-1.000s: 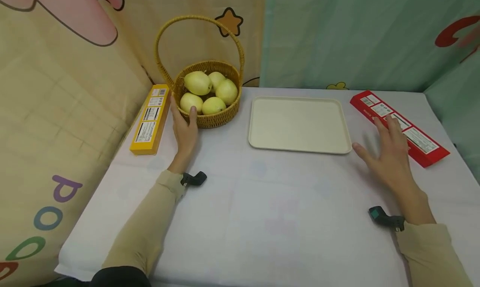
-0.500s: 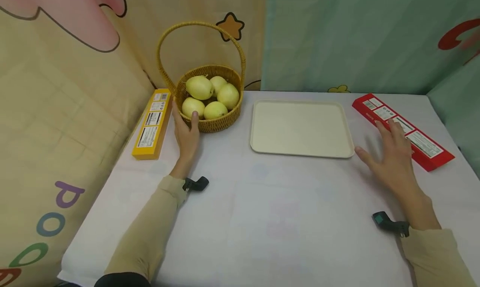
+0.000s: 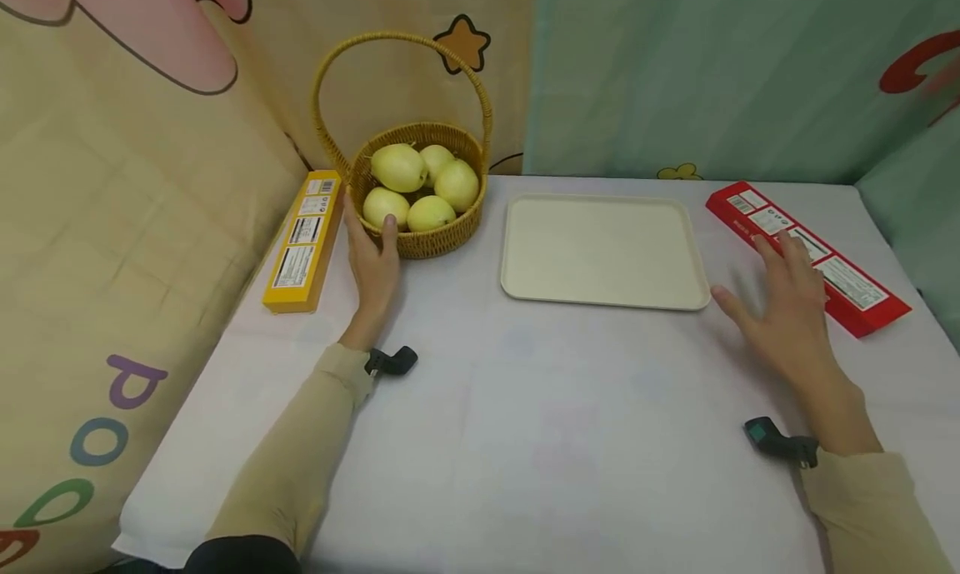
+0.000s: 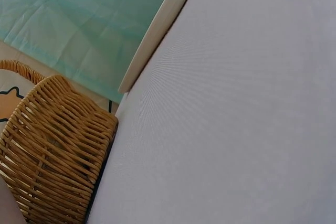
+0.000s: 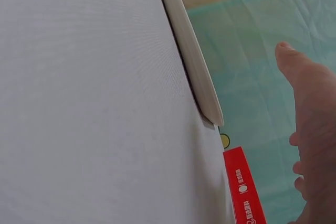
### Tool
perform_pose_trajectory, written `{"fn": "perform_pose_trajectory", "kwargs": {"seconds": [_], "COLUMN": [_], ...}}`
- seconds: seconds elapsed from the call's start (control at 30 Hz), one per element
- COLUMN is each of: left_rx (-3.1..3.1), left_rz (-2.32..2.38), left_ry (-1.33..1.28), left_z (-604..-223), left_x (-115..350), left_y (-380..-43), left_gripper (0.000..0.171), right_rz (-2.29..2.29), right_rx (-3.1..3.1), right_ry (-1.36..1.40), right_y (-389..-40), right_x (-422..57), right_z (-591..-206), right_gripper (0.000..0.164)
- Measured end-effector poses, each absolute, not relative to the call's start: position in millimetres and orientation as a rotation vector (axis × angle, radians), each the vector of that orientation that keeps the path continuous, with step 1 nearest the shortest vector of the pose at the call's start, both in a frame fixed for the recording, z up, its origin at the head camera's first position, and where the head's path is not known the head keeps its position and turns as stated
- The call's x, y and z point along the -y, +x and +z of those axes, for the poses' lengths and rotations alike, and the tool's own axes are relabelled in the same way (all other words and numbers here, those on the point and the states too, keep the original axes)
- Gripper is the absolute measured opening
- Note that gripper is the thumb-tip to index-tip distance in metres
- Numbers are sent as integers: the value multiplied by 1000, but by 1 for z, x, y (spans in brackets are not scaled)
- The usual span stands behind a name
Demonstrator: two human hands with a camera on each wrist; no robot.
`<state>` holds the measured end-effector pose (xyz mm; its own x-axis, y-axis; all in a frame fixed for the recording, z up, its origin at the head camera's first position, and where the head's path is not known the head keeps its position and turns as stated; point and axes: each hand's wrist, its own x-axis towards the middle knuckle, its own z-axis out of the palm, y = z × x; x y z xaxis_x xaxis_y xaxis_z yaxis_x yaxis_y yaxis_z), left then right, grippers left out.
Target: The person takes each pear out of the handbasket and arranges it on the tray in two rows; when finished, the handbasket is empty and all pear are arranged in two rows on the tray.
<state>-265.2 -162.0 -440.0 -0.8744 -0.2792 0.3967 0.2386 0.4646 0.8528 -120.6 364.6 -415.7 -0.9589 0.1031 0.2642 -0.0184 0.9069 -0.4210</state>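
Observation:
A wicker basket (image 3: 435, 242) with a tall arched handle stands at the back left, holding several pale yellow-green melon-like fruits (image 3: 399, 168). My left hand (image 3: 373, 262) lies against its near left side, fingers extended along the outside and thumb up at the front rim. In the left wrist view the woven wall (image 4: 58, 150) fills the lower left, with a sliver of the hand at the edge. On the right, my right hand (image 3: 787, 316) is held with spread fingers over the table, overlapping a long red box (image 3: 851, 284). Nothing is in its grasp.
Between the hands, a cream rectangular tray (image 3: 603, 253) lies on the white-covered table (image 3: 540, 441). A yellow box (image 3: 302, 241) with white labels lies left of the basket. Printed curtains (image 3: 712, 74) hang close behind the table and along its sides.
The whole head view shifts slightly down and then back up. Both hands keep their places, at the basket and by the red box.

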Motion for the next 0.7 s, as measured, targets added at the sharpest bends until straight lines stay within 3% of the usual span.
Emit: {"fn": "perform_pose_trajectory", "kwargs": {"seconds": [0.7], "left_rx": [2227], "left_rz": [-1398], "left_ry": [48], "left_z": [-441], "left_x": [162], "left_y": [-268], "left_gripper": [81], "right_rz": [634], "right_rx": [2758], "right_ry": [-48], "right_y": [-120], "right_x": [-362], "right_z": [-415], "right_gripper": [100]}}
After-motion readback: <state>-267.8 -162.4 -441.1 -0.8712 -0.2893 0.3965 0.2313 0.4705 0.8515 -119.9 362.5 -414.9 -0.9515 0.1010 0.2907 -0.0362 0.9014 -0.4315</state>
